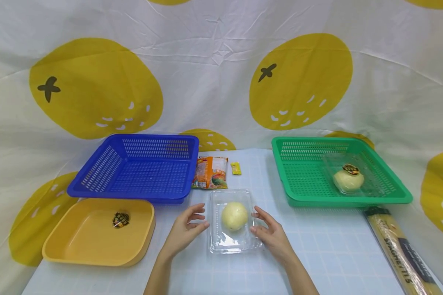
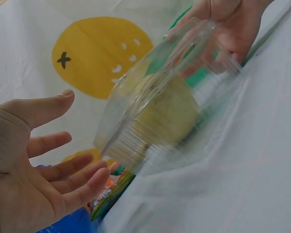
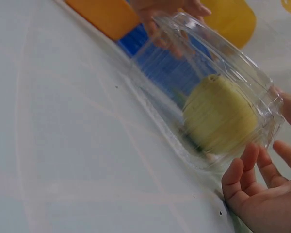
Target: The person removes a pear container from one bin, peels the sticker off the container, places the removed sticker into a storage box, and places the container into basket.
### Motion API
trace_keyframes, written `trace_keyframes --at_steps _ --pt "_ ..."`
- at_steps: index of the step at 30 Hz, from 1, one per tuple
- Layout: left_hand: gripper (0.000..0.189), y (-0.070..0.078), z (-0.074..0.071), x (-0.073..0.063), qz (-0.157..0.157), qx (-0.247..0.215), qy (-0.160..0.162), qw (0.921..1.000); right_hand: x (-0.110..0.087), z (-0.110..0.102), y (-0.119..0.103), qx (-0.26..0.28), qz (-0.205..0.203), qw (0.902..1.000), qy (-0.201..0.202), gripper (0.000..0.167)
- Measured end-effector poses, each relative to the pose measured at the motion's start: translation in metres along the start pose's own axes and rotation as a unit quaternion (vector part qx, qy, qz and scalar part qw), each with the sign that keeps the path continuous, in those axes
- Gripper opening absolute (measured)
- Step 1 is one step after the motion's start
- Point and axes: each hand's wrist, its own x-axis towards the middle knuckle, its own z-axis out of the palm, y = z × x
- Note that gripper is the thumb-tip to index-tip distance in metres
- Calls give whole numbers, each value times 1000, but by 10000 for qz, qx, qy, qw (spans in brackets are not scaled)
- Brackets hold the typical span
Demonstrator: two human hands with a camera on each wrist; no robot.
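A clear plastic clamshell box [image 1: 218, 241] sits in front of me on the table, closed. Inside it is a round, pale yellow fruit [image 1: 234, 216] that looks like a pear. My left hand [image 1: 186, 229] is off the box's left side, its fingers spread and holding nothing, as the left wrist view also shows. On the other side my right hand [image 1: 273, 234] has its fingertips right at the box's edge, thumb and fingers loosely bent. The right wrist view shows those fingers [image 3: 250, 158] beside the box's corner, with no clear grip on it.
A blue basket [image 1: 151, 180] stands behind a yellow tub [image 1: 96, 241] with a black sticker [image 1: 120, 219] inside. Beyond the box lie an orange packet [image 1: 211, 173] and a small yellow packet [image 1: 236, 168]. The green basket [image 1: 286, 172] contains another boxed fruit [image 1: 348, 180]; a spaghetti pack [image 1: 402, 254] lies right.
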Motion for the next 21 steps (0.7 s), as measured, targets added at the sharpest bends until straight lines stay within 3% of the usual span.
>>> trace_keyframes --at_steps 5,12,21 --pt "61 -4 11 0 -95 -78 -297 9995 0 0 1 22 -34 10000 -9 67" --pt "72 -8 21 0 -155 157 -351 9991 2 -2 5 -51 0 10000 -23 69" --pt "75 -13 21 -1 -221 195 -381 9988 1 0 1 -17 -80 10000 -25 68"
